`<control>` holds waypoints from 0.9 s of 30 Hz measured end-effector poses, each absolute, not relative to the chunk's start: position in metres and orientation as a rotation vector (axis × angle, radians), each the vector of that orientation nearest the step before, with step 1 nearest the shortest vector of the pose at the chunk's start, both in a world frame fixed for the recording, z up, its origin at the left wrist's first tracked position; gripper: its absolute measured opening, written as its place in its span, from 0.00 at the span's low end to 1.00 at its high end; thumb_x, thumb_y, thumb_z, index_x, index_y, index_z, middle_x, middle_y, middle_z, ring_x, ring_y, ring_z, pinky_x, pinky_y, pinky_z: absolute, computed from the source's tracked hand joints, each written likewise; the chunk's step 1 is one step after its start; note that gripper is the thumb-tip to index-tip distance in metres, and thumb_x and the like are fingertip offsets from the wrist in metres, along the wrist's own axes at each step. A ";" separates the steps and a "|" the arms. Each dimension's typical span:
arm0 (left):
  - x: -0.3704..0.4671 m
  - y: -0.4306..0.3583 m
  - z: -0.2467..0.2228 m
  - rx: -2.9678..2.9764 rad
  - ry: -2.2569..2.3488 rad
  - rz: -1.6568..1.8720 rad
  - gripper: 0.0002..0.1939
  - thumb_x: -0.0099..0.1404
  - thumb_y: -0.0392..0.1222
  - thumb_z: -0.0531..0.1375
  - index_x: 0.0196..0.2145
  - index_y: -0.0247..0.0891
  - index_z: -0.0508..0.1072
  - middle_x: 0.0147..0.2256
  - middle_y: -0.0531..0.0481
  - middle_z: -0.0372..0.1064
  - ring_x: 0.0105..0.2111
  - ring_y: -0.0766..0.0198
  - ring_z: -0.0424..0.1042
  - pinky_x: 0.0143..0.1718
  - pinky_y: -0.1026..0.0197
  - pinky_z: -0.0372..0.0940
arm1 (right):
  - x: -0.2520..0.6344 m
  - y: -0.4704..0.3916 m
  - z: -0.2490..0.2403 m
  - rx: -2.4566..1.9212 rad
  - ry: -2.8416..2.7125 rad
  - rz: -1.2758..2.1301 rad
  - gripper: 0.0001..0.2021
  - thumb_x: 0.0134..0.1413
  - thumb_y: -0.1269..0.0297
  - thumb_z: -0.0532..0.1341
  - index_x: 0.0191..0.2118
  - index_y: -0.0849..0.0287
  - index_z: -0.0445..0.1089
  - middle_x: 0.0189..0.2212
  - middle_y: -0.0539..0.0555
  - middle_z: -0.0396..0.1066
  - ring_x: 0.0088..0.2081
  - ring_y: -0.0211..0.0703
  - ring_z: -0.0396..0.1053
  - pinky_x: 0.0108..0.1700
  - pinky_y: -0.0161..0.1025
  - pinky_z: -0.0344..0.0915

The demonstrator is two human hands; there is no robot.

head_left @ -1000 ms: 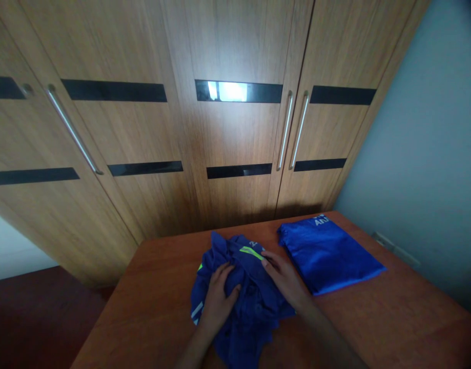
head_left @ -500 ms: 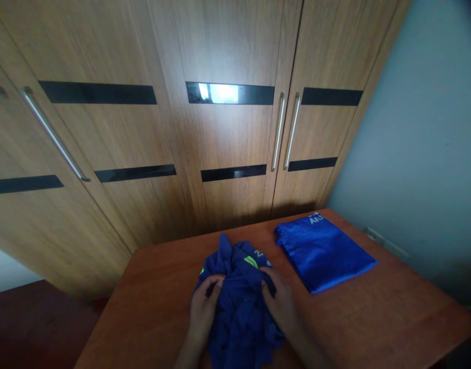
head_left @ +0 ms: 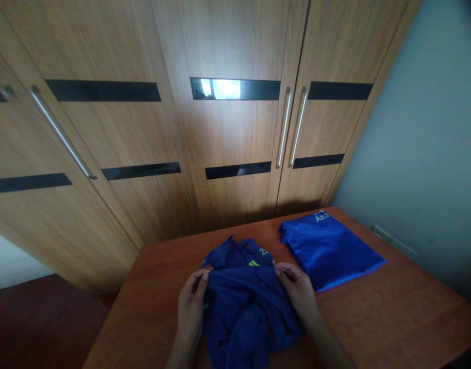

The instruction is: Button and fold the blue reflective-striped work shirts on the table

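Observation:
A crumpled dark blue garment (head_left: 250,312) with yellow-green and white markings lies bunched on the table in front of me. My left hand (head_left: 192,294) pinches its cloth at the left, thumb against fingers. At the right, my right hand (head_left: 294,287) pinches the same fabric. An edge of the cloth is stretched nearly straight between the two hands. Which part of the garment this is I cannot tell. Behind my right hand, a folded shiny blue garment (head_left: 331,251) with white lettering lies flat, touched by neither hand.
The reddish-brown wooden table (head_left: 150,302) stands against a tall wooden wardrobe (head_left: 235,133) with metal handles and dark strips. To the right is a pale wall (head_left: 423,154) with a socket (head_left: 392,241) low on it.
My hands have moved apart, pulling the garment's cloth out wide between them. The yellow-green marking is now mostly covered by the stretched fabric. The view has shifted slightly.

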State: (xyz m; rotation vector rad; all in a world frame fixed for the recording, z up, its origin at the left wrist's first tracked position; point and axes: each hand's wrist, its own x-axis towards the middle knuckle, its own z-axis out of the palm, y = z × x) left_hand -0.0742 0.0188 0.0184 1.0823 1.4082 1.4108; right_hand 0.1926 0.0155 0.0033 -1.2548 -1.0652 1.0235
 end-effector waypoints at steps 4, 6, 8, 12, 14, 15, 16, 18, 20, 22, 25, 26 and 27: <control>-0.079 0.013 0.022 1.109 1.385 1.433 0.15 0.59 0.54 0.60 0.36 0.41 0.74 0.38 0.50 0.74 0.39 0.59 0.73 0.41 0.61 0.67 | 0.192 0.009 0.024 -1.244 -1.113 0.974 0.15 0.49 0.49 0.63 0.35 0.56 0.74 0.34 0.55 0.77 0.38 0.50 0.73 0.44 0.46 0.69; -0.080 0.011 0.022 1.205 1.392 1.423 0.14 0.59 0.54 0.60 0.34 0.40 0.75 0.39 0.48 0.74 0.41 0.57 0.73 0.44 0.59 0.67 | 0.192 0.006 0.031 -1.274 -1.146 0.905 0.15 0.51 0.49 0.61 0.35 0.55 0.74 0.35 0.55 0.76 0.38 0.50 0.73 0.44 0.46 0.69; -0.080 0.011 0.021 1.385 1.418 1.380 0.14 0.58 0.53 0.60 0.33 0.40 0.76 0.42 0.45 0.74 0.46 0.54 0.71 0.50 0.54 0.64 | 0.194 0.003 0.033 -1.334 -1.234 0.802 0.14 0.54 0.50 0.59 0.37 0.54 0.74 0.37 0.55 0.76 0.41 0.50 0.72 0.46 0.46 0.68; -0.076 0.013 0.016 1.731 1.471 1.195 0.18 0.60 0.47 0.58 0.47 0.42 0.72 0.50 0.43 0.70 0.53 0.52 0.67 0.58 0.45 0.57 | 0.198 -0.003 0.025 -1.435 -1.503 0.628 0.16 0.56 0.53 0.57 0.47 0.52 0.71 0.46 0.54 0.74 0.49 0.50 0.70 0.53 0.47 0.64; -0.071 0.012 0.014 1.836 1.468 1.087 0.18 0.61 0.45 0.56 0.49 0.42 0.71 0.51 0.42 0.70 0.53 0.52 0.67 0.58 0.44 0.57 | 0.201 -0.006 0.018 -1.510 -1.572 0.579 0.20 0.55 0.52 0.58 0.52 0.52 0.68 0.49 0.54 0.72 0.51 0.51 0.68 0.54 0.48 0.63; -0.069 0.012 0.013 1.874 1.461 1.043 0.17 0.62 0.44 0.56 0.48 0.42 0.72 0.50 0.42 0.70 0.52 0.52 0.68 0.57 0.44 0.57 | 0.202 -0.008 0.014 -1.553 -1.590 0.562 0.22 0.55 0.51 0.58 0.54 0.52 0.67 0.50 0.55 0.71 0.51 0.52 0.68 0.54 0.48 0.63; -0.067 0.012 0.013 1.902 1.454 1.010 0.16 0.63 0.44 0.55 0.46 0.41 0.74 0.49 0.41 0.71 0.51 0.52 0.68 0.57 0.44 0.58 | 0.204 -0.010 0.011 -1.591 -1.607 0.555 0.22 0.55 0.50 0.58 0.54 0.51 0.66 0.49 0.55 0.71 0.50 0.52 0.69 0.53 0.49 0.64; -0.063 0.012 0.013 1.916 1.448 0.997 0.15 0.63 0.45 0.54 0.43 0.41 0.75 0.48 0.41 0.72 0.50 0.51 0.69 0.56 0.44 0.59 | 0.207 -0.012 0.006 -1.634 -1.639 0.574 0.20 0.56 0.49 0.57 0.51 0.51 0.69 0.46 0.56 0.74 0.47 0.53 0.71 0.51 0.49 0.65; -0.061 0.012 0.016 1.862 1.482 1.055 0.14 0.62 0.45 0.54 0.42 0.41 0.75 0.47 0.42 0.72 0.49 0.52 0.70 0.55 0.44 0.60 | 0.208 -0.012 0.006 -1.618 -1.639 0.633 0.17 0.57 0.50 0.56 0.48 0.50 0.71 0.42 0.55 0.76 0.45 0.53 0.73 0.49 0.48 0.66; -0.060 0.010 0.023 1.792 1.542 1.138 0.15 0.62 0.45 0.55 0.44 0.41 0.74 0.46 0.43 0.72 0.49 0.52 0.70 0.55 0.44 0.60 | 0.208 -0.011 0.012 -1.553 -1.584 0.704 0.17 0.56 0.51 0.56 0.48 0.50 0.71 0.42 0.54 0.76 0.45 0.52 0.73 0.50 0.48 0.66; -0.055 0.000 0.040 1.805 1.601 1.219 0.15 0.64 0.46 0.55 0.47 0.42 0.71 0.50 0.43 0.69 0.53 0.53 0.66 0.57 0.43 0.58 | 0.204 -0.006 0.030 -1.437 -1.431 0.800 0.19 0.54 0.51 0.58 0.50 0.51 0.69 0.46 0.52 0.74 0.48 0.50 0.71 0.52 0.47 0.65; -0.053 -0.005 0.047 1.849 1.605 1.228 0.15 0.64 0.46 0.55 0.48 0.43 0.70 0.52 0.44 0.67 0.54 0.53 0.64 0.58 0.43 0.57 | 0.202 -0.004 0.037 -1.391 -1.378 0.848 0.19 0.54 0.51 0.59 0.50 0.51 0.69 0.46 0.52 0.74 0.48 0.50 0.71 0.51 0.46 0.66; -0.049 -0.012 0.054 1.906 1.604 1.226 0.16 0.64 0.46 0.55 0.49 0.44 0.69 0.54 0.44 0.64 0.56 0.53 0.62 0.58 0.43 0.56 | 0.199 -0.002 0.045 -1.340 -1.326 0.904 0.19 0.53 0.50 0.59 0.49 0.52 0.69 0.45 0.53 0.74 0.47 0.50 0.71 0.50 0.46 0.67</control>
